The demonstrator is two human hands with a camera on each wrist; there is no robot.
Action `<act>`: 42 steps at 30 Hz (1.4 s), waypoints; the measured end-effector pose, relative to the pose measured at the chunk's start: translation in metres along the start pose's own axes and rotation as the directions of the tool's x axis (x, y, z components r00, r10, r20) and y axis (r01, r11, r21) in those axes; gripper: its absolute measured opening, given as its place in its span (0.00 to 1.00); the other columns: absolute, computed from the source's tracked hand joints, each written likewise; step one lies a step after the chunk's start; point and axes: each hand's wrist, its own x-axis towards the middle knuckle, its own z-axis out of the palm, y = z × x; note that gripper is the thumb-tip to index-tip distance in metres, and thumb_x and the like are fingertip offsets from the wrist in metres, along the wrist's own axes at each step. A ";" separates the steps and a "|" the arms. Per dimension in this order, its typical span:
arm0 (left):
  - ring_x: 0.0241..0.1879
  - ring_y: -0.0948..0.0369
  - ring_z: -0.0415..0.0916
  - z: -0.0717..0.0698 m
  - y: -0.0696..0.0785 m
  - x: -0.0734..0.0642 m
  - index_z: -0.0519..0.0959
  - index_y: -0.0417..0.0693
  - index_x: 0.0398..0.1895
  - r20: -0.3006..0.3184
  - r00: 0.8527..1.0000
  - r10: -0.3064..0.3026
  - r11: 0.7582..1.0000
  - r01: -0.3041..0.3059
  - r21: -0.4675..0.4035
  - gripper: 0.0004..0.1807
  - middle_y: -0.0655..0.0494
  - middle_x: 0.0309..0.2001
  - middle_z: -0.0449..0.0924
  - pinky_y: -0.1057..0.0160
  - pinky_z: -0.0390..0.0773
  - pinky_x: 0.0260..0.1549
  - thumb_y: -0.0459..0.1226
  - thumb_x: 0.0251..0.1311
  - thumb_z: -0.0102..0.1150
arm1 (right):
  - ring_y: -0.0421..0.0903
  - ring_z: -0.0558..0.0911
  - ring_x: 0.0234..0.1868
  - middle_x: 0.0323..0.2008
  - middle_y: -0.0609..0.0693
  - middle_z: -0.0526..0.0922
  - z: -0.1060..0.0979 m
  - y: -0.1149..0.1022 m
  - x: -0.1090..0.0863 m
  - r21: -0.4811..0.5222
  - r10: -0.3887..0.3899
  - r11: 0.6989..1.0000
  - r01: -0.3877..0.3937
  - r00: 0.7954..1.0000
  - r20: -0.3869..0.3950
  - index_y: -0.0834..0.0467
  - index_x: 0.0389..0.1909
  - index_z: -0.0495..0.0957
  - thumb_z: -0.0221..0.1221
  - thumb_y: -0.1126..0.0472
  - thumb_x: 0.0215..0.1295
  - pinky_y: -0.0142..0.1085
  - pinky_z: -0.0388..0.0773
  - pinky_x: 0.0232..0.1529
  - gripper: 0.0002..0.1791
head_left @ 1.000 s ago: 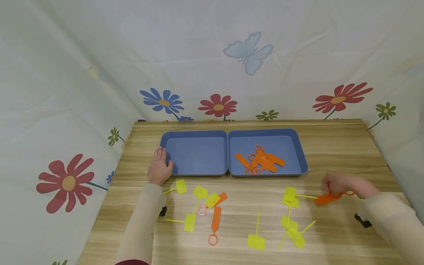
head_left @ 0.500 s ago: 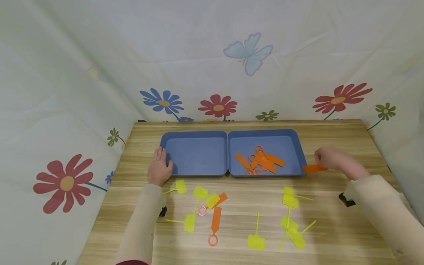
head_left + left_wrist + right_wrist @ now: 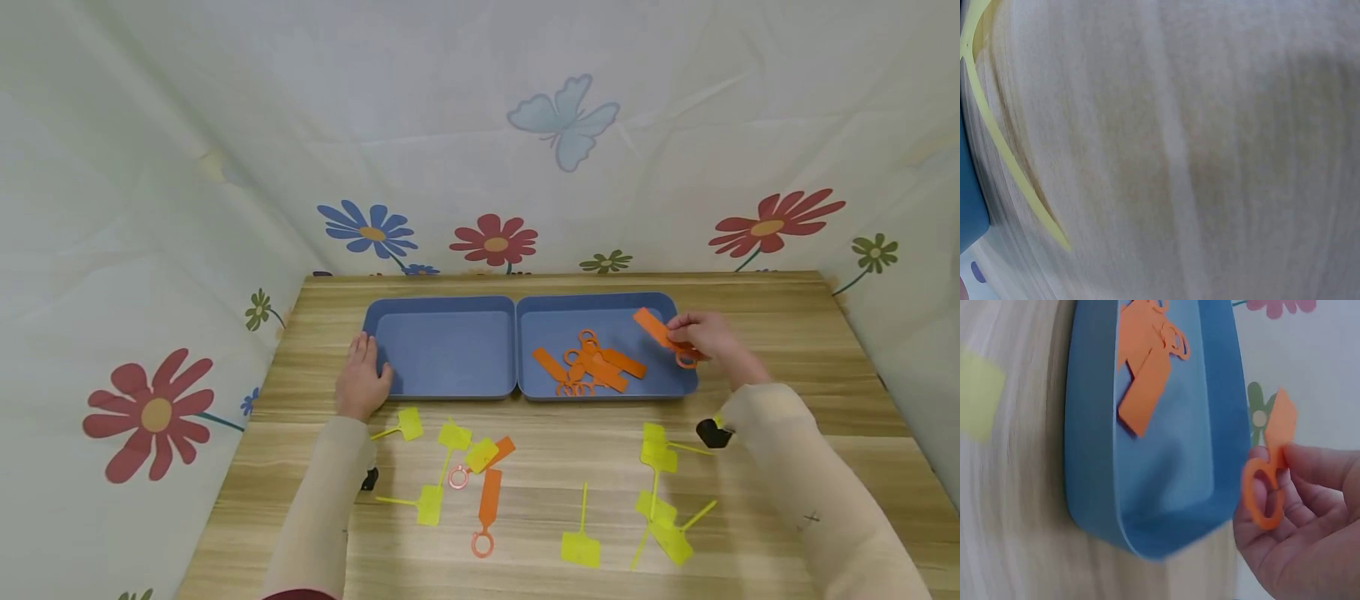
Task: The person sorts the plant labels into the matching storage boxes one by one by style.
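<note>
My right hand [image 3: 703, 335] pinches an orange tag [image 3: 651, 326] with a ring at one end, over the right side of the right blue tray [image 3: 681, 367]. In the right wrist view the thumb and fingers hold the tag [image 3: 1281, 422] near its ring, beside the tray's end. Several orange tags [image 3: 600, 367] lie heaped in that tray. My left hand [image 3: 363, 379] rests with straight fingers on the left rim of the left blue tray [image 3: 442, 354], which has nothing in it. The left wrist view shows mostly tabletop and a yellow tag's stem [image 3: 1016, 169].
Yellow tags with thin stems lie in front of the trays, some at the left [image 3: 430, 504], one in the middle [image 3: 581, 548] and several overlapping at the right [image 3: 667, 533]. Two orange tags [image 3: 489, 497] lie among the left ones. A flower-printed curtain [image 3: 420, 125] stands behind.
My right hand has carried the orange tag from the right of the table, up and leftward, to over the right tray. The left hand has stayed in place.
</note>
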 end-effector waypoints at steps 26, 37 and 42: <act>0.68 0.48 0.42 0.000 0.000 -0.001 0.52 0.33 0.65 -0.012 1.000 0.004 1.000 -0.004 -0.010 0.34 0.41 0.68 0.46 0.52 0.50 0.64 0.44 0.59 0.40 | 0.36 0.74 0.18 0.22 0.48 0.71 0.053 0.037 0.032 0.264 0.206 0.951 -0.160 0.966 -0.158 0.69 0.41 0.69 0.50 0.73 0.54 0.29 0.76 0.23 0.12; 0.68 0.48 0.42 0.000 0.001 -0.001 0.52 0.33 0.65 -0.018 1.000 0.002 1.000 -0.002 -0.007 0.34 0.41 0.68 0.46 0.52 0.50 0.64 0.45 0.58 0.40 | 0.46 0.71 0.23 0.28 0.57 0.76 0.060 0.040 0.025 -0.151 0.023 0.986 -0.067 0.960 -0.277 0.68 0.31 0.73 0.46 0.64 0.58 0.31 0.68 0.21 0.11; 0.68 0.48 0.42 0.001 0.000 -0.001 0.52 0.34 0.65 -0.021 1.000 0.006 1.000 -0.006 -0.009 0.34 0.41 0.68 0.46 0.53 0.50 0.64 0.45 0.58 0.40 | 0.46 0.68 0.20 0.26 0.55 0.74 0.061 0.039 0.023 -0.204 0.026 0.975 -0.084 0.962 -0.272 0.65 0.29 0.72 0.44 0.63 0.57 0.33 0.65 0.19 0.11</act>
